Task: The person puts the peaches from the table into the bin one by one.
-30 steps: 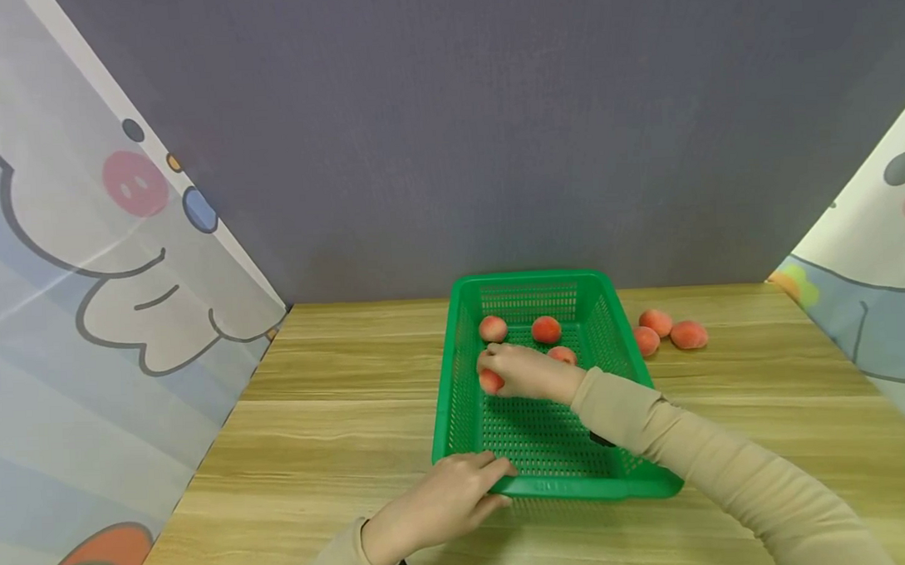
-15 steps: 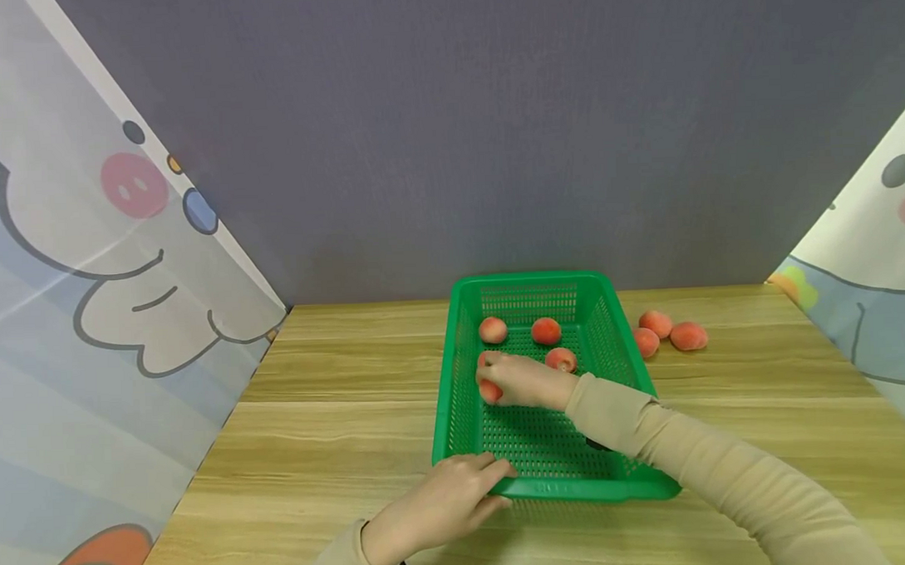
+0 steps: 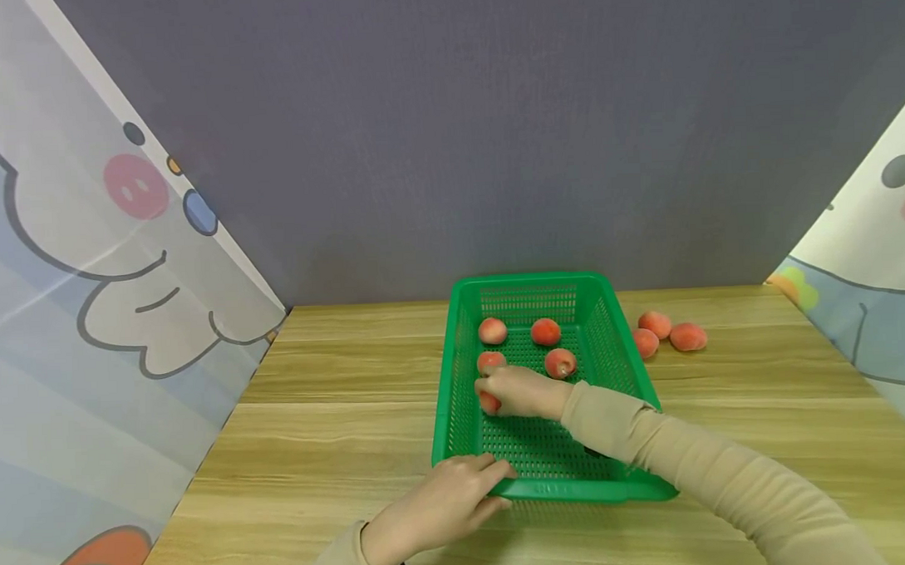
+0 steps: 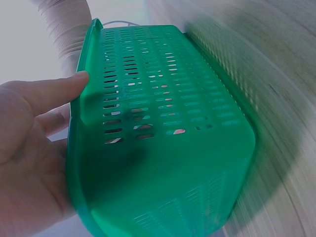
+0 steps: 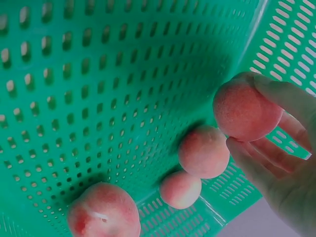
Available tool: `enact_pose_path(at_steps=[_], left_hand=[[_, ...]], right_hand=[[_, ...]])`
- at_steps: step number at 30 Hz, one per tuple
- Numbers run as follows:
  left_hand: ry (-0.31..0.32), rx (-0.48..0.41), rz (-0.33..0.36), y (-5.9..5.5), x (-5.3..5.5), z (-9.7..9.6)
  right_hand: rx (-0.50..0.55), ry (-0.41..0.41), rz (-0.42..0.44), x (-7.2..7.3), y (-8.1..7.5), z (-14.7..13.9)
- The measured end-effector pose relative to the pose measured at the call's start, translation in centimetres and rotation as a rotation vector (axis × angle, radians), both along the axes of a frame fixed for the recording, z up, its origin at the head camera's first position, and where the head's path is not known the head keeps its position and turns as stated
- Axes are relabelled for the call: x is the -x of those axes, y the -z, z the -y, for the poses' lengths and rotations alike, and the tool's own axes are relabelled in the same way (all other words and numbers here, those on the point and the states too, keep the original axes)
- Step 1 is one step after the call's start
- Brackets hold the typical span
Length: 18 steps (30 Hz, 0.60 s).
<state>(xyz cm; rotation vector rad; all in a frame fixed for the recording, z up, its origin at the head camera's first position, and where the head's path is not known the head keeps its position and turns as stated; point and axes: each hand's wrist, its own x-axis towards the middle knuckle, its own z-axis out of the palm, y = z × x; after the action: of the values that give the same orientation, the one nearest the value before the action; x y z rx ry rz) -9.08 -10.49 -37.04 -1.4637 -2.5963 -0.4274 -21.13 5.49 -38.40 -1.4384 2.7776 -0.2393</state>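
A green plastic basket (image 3: 564, 489) with slotted walls stands on the wooden table. Inside it my right hand (image 3: 524, 391) holds a peach (image 5: 247, 109) between thumb and fingers, low along the left wall. Just behind the held fruit lies another peach (image 3: 490, 362), with a pale one (image 3: 492, 331) farther back in the same line. To their right rest a redder peach (image 3: 546, 332) and a peach with its stem hollow showing (image 3: 560, 363). At the near left corner my left hand (image 3: 445, 500) grips the rim, its thumb (image 4: 61, 91) over the edge in the left wrist view.
Three loose peaches (image 3: 654, 324) sit close together on the table (image 3: 352, 419), right of the basket's far end. A dark grey wall (image 3: 455, 141) rises behind the table. Cartoon-printed panels (image 3: 123, 269) border both sides.
My right hand has moved a little toward the near side with its peach, leaving the peach behind it more exposed. My left hand stays on the rim.
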Motion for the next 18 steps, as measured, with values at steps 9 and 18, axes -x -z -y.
enact_pose_path(at_steps=[9,18], left_hand=[[0.005,-0.006,-0.002,0.23,0.12,0.05],[0.006,-0.013,-0.011,0.47,0.17,0.12]], right_hand=[[0.006,-0.012,-0.015,-0.10,0.43,0.21],[0.018,-0.026,-0.033,0.01,0.91,0.33]])
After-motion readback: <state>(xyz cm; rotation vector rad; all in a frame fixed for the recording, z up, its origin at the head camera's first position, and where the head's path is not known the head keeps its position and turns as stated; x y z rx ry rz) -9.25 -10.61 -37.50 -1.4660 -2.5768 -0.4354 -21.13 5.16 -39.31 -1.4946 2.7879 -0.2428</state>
